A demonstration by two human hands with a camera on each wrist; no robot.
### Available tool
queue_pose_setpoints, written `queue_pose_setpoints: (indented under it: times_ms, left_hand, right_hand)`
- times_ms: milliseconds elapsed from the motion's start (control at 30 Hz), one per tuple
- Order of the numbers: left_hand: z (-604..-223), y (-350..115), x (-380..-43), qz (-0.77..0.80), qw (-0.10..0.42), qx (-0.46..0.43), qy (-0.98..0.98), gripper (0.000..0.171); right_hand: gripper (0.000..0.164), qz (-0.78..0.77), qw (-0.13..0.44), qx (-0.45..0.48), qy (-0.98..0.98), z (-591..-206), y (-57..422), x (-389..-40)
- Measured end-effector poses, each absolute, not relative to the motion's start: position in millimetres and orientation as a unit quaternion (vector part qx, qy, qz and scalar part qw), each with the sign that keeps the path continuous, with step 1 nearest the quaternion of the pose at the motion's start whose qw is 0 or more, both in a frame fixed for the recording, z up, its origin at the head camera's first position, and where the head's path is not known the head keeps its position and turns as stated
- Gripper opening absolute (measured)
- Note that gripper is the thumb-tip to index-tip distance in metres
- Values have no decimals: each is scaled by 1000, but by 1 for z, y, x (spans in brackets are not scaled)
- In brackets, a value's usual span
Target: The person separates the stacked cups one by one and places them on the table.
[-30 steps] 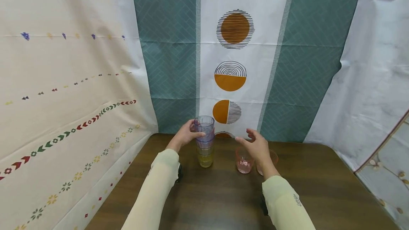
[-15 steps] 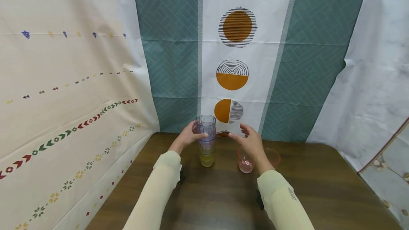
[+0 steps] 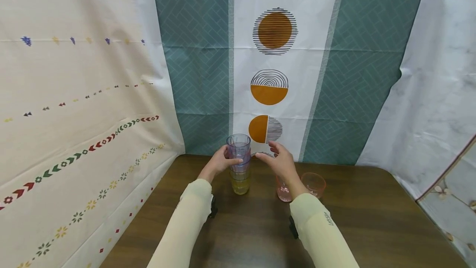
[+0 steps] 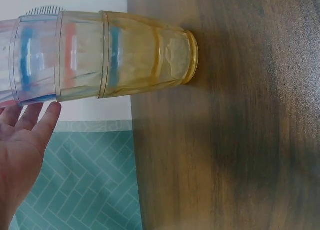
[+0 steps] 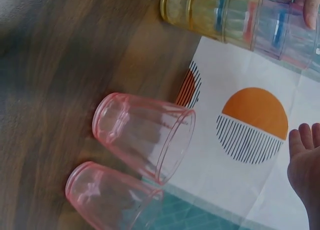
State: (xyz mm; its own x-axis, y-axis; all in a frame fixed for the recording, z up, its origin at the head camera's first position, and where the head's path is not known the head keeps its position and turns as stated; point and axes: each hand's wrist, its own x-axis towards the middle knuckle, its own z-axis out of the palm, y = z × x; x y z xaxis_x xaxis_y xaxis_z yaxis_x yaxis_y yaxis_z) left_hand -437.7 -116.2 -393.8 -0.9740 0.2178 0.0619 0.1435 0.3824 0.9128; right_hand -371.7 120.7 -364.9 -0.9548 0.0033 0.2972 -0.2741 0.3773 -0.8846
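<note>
A tall stack of nested clear tumblers [image 3: 240, 182] stands upright on the table, yellow at the bottom with pink and bluish tints higher up. My left hand [image 3: 218, 163] holds its upper part from the left, thumb on the near side. In the left wrist view, fingertips [image 4: 52, 109] meet the side of the stack [image 4: 145, 54]. My right hand [image 3: 281, 163] is raised just right of the stack, fingers spread and relaxed, holding nothing. Below it stand two pink tumblers [image 5: 142, 137], side by side and mouth up; my right forearm partly hides them in the head view.
The dark wooden table [image 3: 245, 230] runs back to a hanging cloth [image 3: 202, 94] with teal panels and orange circles. A cream patterned cloth [image 3: 93, 106] borders the left side, and a white marbled one [image 3: 435, 106] the right.
My right hand has moved left, from above the pink tumblers toward the stack. My left hand has stayed on the stack, which has not moved.
</note>
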Motion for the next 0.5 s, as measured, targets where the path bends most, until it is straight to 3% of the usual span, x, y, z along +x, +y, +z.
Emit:
queue_pose_setpoints:
  times_ms: [500]
  left_hand:
    - [-395, -119, -438, 547, 40, 111, 829, 95]
  right_hand:
    - [78, 574, 108, 85, -807, -377, 98, -395]
